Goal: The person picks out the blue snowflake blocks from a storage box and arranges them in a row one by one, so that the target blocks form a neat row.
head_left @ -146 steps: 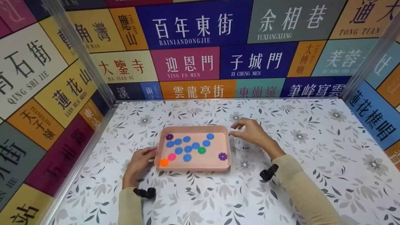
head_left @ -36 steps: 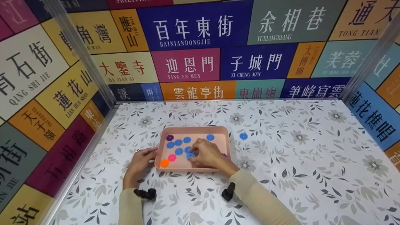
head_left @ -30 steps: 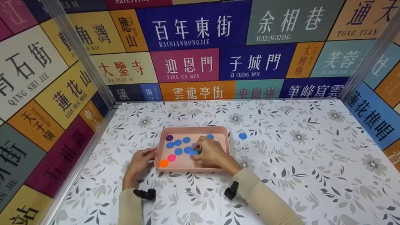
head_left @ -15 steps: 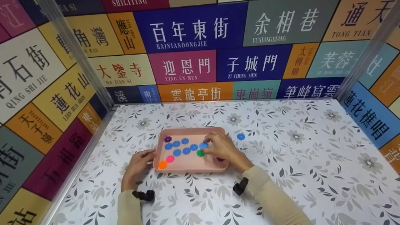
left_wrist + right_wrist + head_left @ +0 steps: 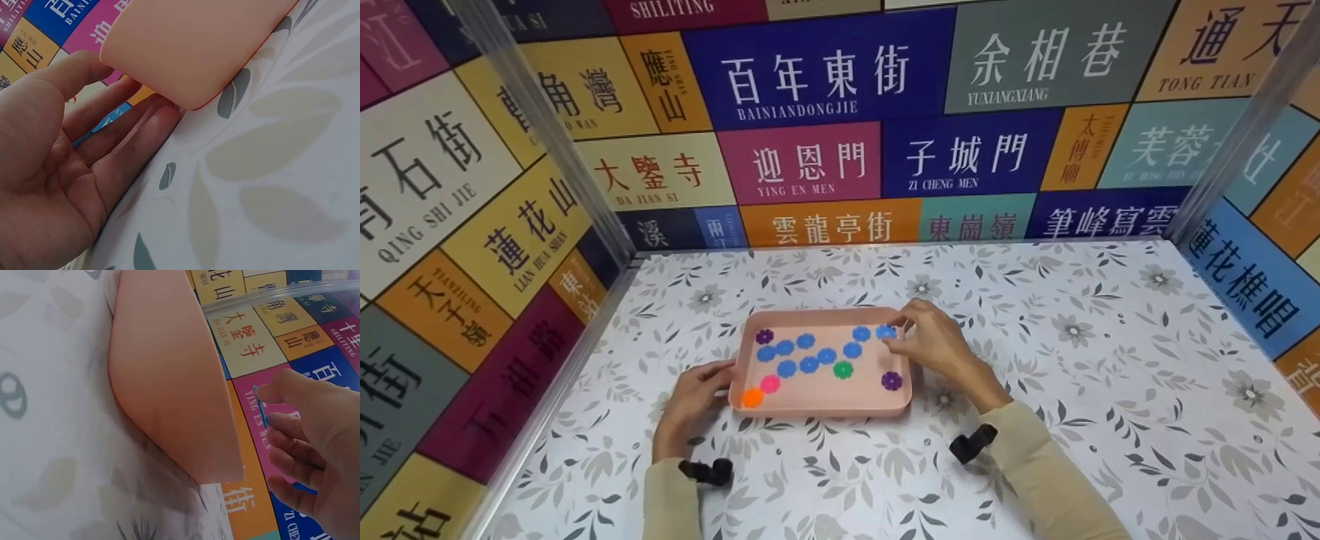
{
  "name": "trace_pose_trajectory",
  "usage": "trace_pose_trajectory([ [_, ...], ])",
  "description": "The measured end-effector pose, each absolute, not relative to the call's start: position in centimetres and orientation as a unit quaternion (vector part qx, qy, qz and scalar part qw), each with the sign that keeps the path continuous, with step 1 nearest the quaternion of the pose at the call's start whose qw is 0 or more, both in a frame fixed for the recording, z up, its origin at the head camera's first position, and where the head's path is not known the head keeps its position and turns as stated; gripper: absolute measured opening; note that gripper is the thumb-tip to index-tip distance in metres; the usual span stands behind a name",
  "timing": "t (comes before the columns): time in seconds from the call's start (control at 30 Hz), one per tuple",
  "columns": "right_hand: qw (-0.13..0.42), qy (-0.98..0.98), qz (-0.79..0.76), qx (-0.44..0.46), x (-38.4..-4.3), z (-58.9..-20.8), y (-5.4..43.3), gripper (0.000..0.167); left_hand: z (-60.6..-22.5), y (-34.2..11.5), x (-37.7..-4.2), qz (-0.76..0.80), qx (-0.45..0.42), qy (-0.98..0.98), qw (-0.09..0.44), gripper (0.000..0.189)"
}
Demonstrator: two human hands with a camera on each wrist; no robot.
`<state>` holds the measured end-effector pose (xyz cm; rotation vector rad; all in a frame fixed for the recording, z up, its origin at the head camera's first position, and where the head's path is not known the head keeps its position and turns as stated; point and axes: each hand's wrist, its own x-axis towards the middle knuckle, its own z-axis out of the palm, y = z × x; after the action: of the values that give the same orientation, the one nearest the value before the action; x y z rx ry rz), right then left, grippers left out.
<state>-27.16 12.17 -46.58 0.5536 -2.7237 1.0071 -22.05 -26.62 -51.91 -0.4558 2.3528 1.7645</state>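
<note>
A pink tray (image 5: 802, 409) on the table holds several flower-shaped plastic discs, mostly blue. Among them lie a green disc (image 5: 843, 370), a pink disc (image 5: 770, 384), an orange disc (image 5: 752, 397) and two purple ones, one of them the purple disc (image 5: 892, 381) at the right. My right hand (image 5: 934, 337) pinches a blue flower disc (image 5: 886, 331) between thumb and finger at the tray's right side. Edge-on, that disc looks like a thin blue strip (image 5: 261, 406) in the right wrist view. My left hand (image 5: 694, 397) touches the tray's left wall, fingers relaxed and extended.
The table is covered with a leaf-and-flower patterned sheet (image 5: 1110, 360). Panels with street-sign lettering (image 5: 817, 75) rise behind it and at both sides. Black wrist cameras sit on both sleeves, one a black camera (image 5: 973, 444) at the right.
My right hand has lifted a blue flower disc from the tray's lower middle and carried it rightward. The blue disc lying right of the tray is now hidden behind that hand. The left hand stays put.
</note>
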Motion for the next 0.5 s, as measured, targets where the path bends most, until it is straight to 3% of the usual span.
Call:
trace_pose_trajectory([
  [0.5, 0.106, -0.938, 0.314, 0.103, -28.5, -46.6, 18.3, 0.033, -51.8, -26.7, -22.0, 0.589, -0.146, 0.791, 0.076, 0.046],
])
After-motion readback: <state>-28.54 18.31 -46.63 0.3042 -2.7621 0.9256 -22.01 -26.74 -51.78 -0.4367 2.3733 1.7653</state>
